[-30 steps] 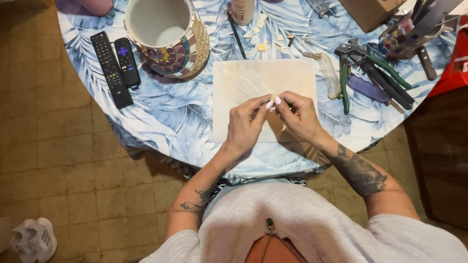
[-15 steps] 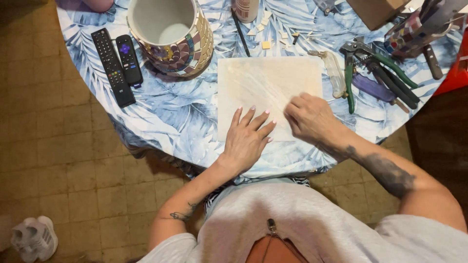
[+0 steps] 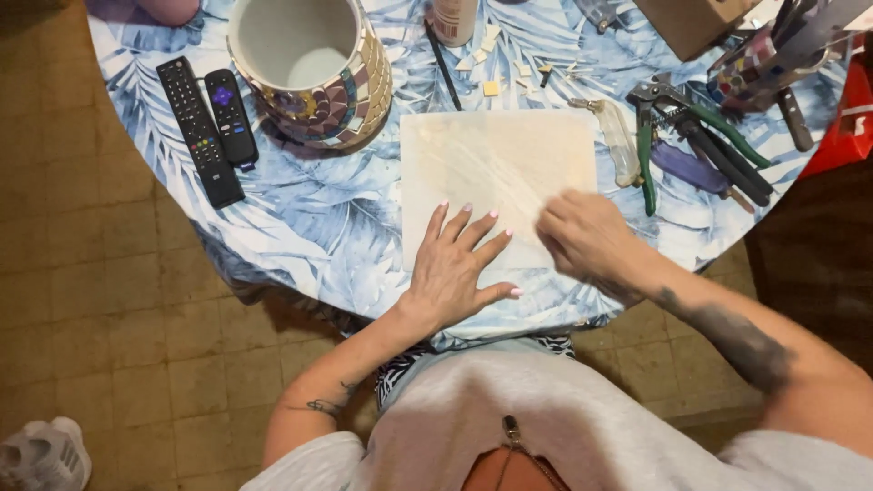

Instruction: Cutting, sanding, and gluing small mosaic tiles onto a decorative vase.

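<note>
Left hand (image 3: 457, 264) lies flat, fingers spread, pressing on the lower left corner of the cream sheet (image 3: 496, 155). Right hand (image 3: 587, 235) sits curled at the sheet's lower right edge, too blurry to tell if it's gripping anything. Mosaic pot (image 3: 314, 64) stands just up-left of the sheet, green-handled pliers (image 3: 647, 150) just right.

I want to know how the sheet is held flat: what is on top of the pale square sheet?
The left hand lies flat, fingers spread, on the pale sheet's near edge. The right hand is blurred on its right corner. Whatever lies beneath either hand is hidden.
</note>
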